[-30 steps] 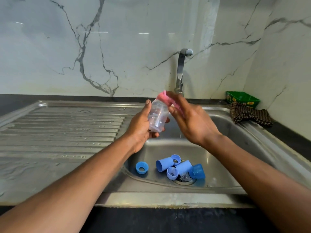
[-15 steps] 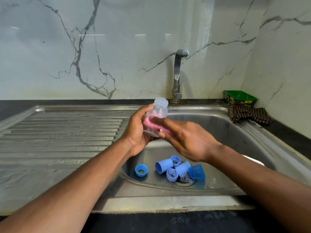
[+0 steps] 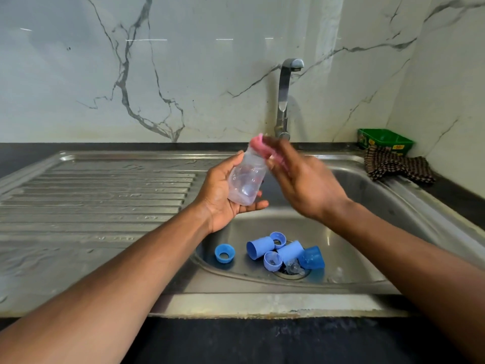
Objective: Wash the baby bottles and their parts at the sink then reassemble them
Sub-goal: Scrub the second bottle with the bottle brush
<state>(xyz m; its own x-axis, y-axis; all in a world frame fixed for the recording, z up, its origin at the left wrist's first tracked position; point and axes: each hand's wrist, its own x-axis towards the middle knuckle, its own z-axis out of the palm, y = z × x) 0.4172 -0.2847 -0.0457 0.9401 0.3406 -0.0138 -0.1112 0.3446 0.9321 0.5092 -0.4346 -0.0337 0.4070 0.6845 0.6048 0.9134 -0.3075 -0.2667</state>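
My left hand [image 3: 223,195] holds a clear baby bottle [image 3: 246,182] tilted over the sink basin [image 3: 354,232], fingers curled round its base. My right hand [image 3: 301,179], blurred by motion, holds a pink scrub pad [image 3: 258,144] against the bottle's neck. On the basin floor lie several blue parts: a ring [image 3: 225,253], two light blue caps [image 3: 259,247] [image 3: 290,252], two more rings [image 3: 278,238] [image 3: 273,260], a darker blue cap [image 3: 312,258] and a clear teat [image 3: 294,267] by the drain.
A steel tap [image 3: 284,101] rises behind the basin; no water runs. The ribbed draining board [image 3: 91,195] lies to the left. A green tub [image 3: 384,140] and a checked cloth [image 3: 396,166] sit at the back right corner. A marble wall stands behind.
My right hand has slid the pink pad from the bottle's middle up to its neck. The bottle stays in my left hand, lifted slightly.
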